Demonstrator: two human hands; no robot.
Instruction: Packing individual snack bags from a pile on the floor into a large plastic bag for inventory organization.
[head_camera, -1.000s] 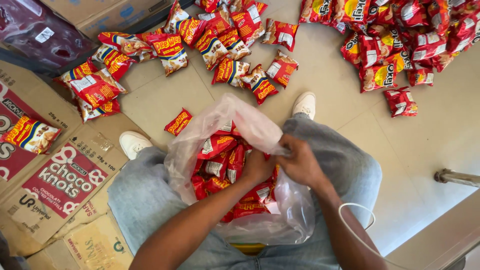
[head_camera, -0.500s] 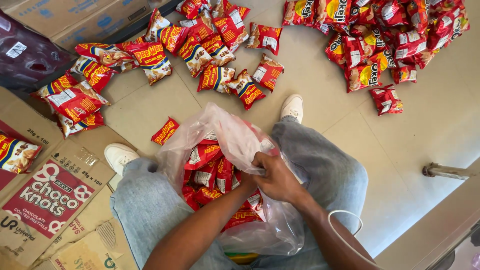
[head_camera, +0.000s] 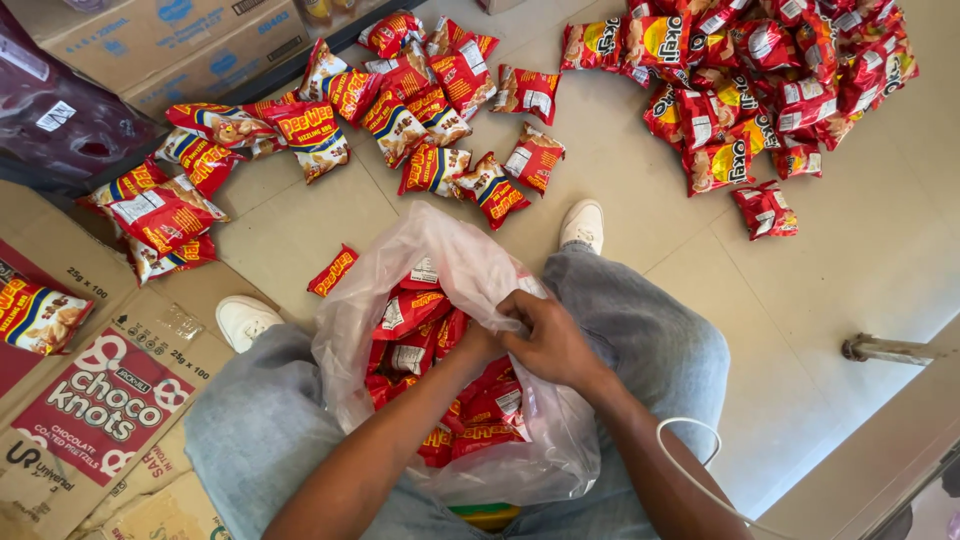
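Tiled floor (head_camera: 850, 290) lay strewn with loose snack packets (head_camera: 440, 110) — many unbagged. Right hand (head_camera: 545, 340) and left hand (head_camera: 478, 345) pinched the half-filled clear bag (head_camera: 450, 270) on the lap.

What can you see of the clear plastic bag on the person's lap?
The plastic bag is thin, clear and crumpled, filled with small red snack packets. It rests on the person's lap, between the knees in grey jeans. Its mouth faces up; the right hand pinches the rim, and the left hand is at the opening.
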